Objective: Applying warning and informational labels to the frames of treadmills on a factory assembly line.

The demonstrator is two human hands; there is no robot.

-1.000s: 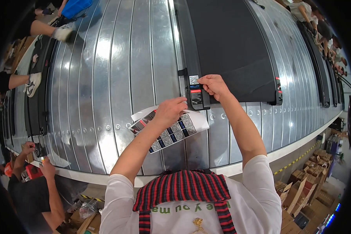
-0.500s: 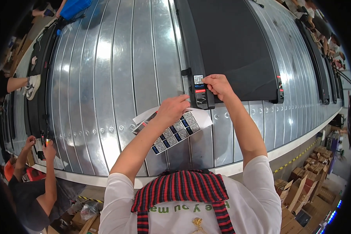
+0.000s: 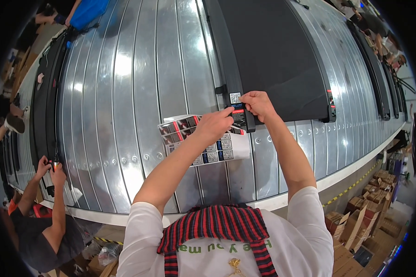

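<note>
A small black-and-white code sticker (image 3: 235,98) lies on the end of a black side rail (image 3: 231,76) beside a wide black belt (image 3: 277,60). Thumb and fingertips of my right hand (image 3: 260,106) pinch together at the sticker's right edge. Just below it, my left hand (image 3: 215,124) reaches its fingers to the rail's lower label (image 3: 238,116), with the index finger extended. Beneath that hand and forearm lie sheets of code stickers (image 3: 224,150) and of red-and-black labels (image 3: 173,131), partly hidden.
Everything rests on a ribbed metal table (image 3: 148,92) with a pale front edge (image 3: 277,201). At the left, a co-worker's hands (image 3: 51,171) hold a small tool by another black rail (image 3: 44,106). Cardboard boxes (image 3: 356,221) stand on the floor at right.
My left hand has moved slightly right and down, onto the rail's label. The sheets have come away from it and turned flatter, showing more red labels. My right hand stays at the sticker.
</note>
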